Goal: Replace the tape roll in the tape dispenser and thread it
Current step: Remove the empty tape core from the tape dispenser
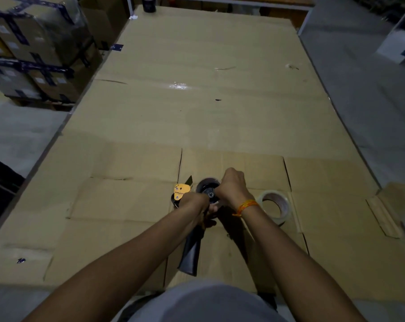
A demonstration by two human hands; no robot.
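Note:
A tape dispenser [181, 190] with an orange side plate and a black handle lies on the cardboard-covered table [196, 108] in front of me. My left hand [195, 204] grips the dispenser body near the handle's top. My right hand [231, 185] curls over the dark roll [206, 182] that sits on the dispenser's black hub. A clear tape roll [274, 206] with a brown core lies flat on the cardboard, just right of my right wrist. The dispenser's blade end points away to the left of the roll.
Taped cardboard boxes [34, 49] are stacked on the floor at the far left. A dark tape roll [148, 3] stands at the table's far edge. Grey floor [371, 101] runs along the right side of the table.

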